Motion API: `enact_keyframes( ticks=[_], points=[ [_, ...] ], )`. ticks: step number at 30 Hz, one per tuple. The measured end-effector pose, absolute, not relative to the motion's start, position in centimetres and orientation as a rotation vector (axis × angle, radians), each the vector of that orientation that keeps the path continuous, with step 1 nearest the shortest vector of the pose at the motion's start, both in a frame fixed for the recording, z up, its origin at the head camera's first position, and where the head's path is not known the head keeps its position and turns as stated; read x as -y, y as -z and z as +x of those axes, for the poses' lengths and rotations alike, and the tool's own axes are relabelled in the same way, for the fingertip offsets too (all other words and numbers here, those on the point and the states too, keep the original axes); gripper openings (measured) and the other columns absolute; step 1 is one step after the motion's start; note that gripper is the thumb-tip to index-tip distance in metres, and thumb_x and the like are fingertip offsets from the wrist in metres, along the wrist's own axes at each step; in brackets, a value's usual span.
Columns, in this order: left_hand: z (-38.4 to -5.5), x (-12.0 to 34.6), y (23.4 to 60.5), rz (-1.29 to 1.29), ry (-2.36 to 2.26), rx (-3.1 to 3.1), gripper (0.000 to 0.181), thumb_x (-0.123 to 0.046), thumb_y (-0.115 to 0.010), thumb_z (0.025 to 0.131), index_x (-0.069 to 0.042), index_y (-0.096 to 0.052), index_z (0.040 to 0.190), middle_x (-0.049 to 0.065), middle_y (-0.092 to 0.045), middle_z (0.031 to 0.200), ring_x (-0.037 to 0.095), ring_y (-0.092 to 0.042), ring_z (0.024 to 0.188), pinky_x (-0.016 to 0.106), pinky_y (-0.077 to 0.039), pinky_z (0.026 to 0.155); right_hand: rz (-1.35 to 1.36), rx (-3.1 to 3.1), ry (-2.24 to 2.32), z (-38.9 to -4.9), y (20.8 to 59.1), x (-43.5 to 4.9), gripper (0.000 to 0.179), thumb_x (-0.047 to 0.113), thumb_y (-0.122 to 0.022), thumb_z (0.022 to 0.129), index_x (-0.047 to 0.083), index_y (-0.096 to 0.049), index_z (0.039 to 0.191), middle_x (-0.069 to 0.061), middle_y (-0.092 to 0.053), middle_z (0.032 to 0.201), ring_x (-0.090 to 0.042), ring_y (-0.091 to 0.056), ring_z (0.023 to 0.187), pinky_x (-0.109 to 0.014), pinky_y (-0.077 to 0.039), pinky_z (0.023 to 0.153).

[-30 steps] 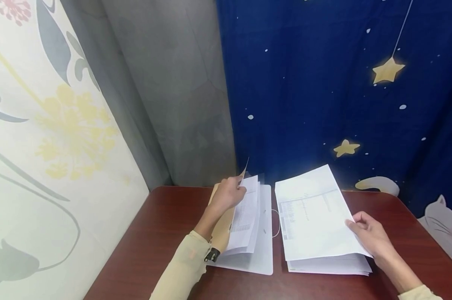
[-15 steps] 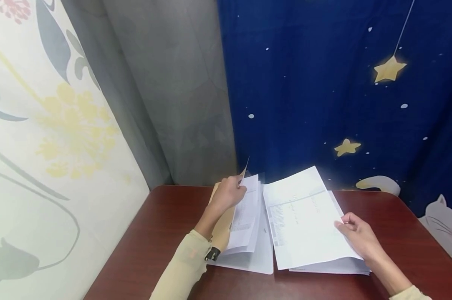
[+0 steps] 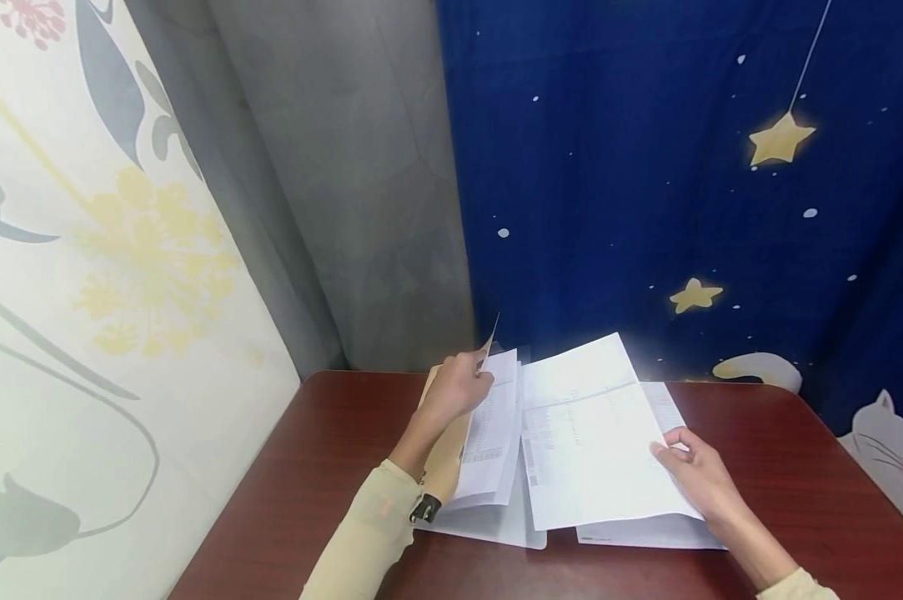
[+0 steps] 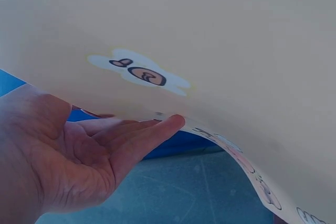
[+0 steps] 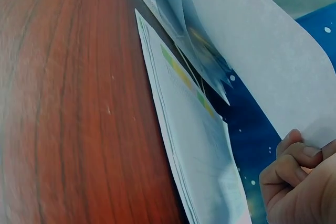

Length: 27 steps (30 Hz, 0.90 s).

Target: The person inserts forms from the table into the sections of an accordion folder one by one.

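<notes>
My left hand [image 3: 457,387] grips the raised beige cover of a folder [image 3: 442,442], which has cartoon prints on it in the left wrist view. Inside the cover, several printed sheets [image 3: 489,433] lean at a slant. The folder's pale back panel [image 3: 524,525] lies flat on the table. By its right edge, my right hand [image 3: 694,471] pinches a white printed sheet [image 3: 594,467] between thumb and fingers. That sheet hangs tilted, its left edge over the folder's back panel. Partly hidden beneath it lies a stack of papers [image 5: 194,145] with a coloured strip printed on top.
A dark red-brown wooden table [image 3: 331,442] carries everything. Behind it hang a grey curtain [image 3: 361,208] and a blue curtain [image 3: 609,167] with stars. A white floral-patterned panel [image 3: 121,333] stands close on the left.
My right hand has moved left with the sheet, from above the stack to partly over the folder. More of the stack shows on the right. The left hand stays in place.
</notes>
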State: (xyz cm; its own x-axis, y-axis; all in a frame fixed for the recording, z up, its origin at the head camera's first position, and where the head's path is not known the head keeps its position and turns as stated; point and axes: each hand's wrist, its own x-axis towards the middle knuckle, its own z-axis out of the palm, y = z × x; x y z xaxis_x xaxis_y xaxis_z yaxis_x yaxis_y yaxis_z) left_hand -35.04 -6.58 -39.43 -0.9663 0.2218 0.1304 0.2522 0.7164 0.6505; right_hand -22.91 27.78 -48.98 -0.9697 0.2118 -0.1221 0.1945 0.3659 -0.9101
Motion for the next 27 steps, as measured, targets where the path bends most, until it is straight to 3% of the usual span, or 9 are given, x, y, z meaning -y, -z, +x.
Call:
enact_keyframes(
  ticks=[4, 8, 18, 27],
  points=[
    [-35.1, 6.5, 39.4, -0.4, 1.094, 2.873, 0.055, -0.014, -0.056, 0.1, -0.003, -0.054, 0.154, 0.02, -0.069, 0.138, 0.019, -0.05, 0.058, 0.028, -0.03, 0.046, -0.389, 2.537, -1.773, -23.2, 49.1, -26.9, 0.03, 0.03, -0.06, 0.108, 0.002, -0.054, 0.117, 0.003, -0.077, 0.084, -0.016, -0.07, 0.066, -0.032, -0.055, 0.062],
    [-35.2, 6.5, 39.4, -0.405, 1.097, 2.872, 0.055, -0.014, -0.056, 0.1, -0.003, -0.054, 0.154, 0.02, -0.071, 0.13, 0.019, -0.046, 0.054, 0.028, -0.03, 0.046, -0.394, 2.495, -1.802, -23.5, 49.3, -26.1, 0.029, 0.029, -0.06, 0.108, 0.002, -0.054, 0.117, 0.002, -0.078, 0.084, -0.016, -0.071, 0.066, -0.032, -0.056, 0.061],
    [-35.1, 6.5, 39.7, -0.389, 1.094, 2.872, 0.056, -0.016, -0.056, 0.1, -0.005, -0.053, 0.155, 0.018, -0.066, 0.144, 0.023, -0.058, 0.065, 0.028, -0.033, 0.048, -0.387, 2.456, -1.834, -23.8, 49.9, -24.5, 0.031, 0.029, -0.057, 0.109, 0.002, -0.051, 0.123, -0.004, -0.081, 0.097, -0.018, -0.075, 0.07, -0.033, -0.058, 0.061],
    [-34.8, 6.5, 39.8, -0.384, 1.094, 2.869, 0.055, -0.016, -0.056, 0.101, -0.004, -0.054, 0.154, 0.018, -0.064, 0.149, 0.025, -0.066, 0.087, 0.028, -0.037, 0.05, -0.416, 2.399, -1.849, -23.9, 50.2, -22.8, 0.027, 0.025, -0.055, 0.11, 0.002, -0.05, 0.123, -0.009, -0.081, 0.101, -0.018, -0.075, 0.069, -0.033, -0.058, 0.061]
  ],
)
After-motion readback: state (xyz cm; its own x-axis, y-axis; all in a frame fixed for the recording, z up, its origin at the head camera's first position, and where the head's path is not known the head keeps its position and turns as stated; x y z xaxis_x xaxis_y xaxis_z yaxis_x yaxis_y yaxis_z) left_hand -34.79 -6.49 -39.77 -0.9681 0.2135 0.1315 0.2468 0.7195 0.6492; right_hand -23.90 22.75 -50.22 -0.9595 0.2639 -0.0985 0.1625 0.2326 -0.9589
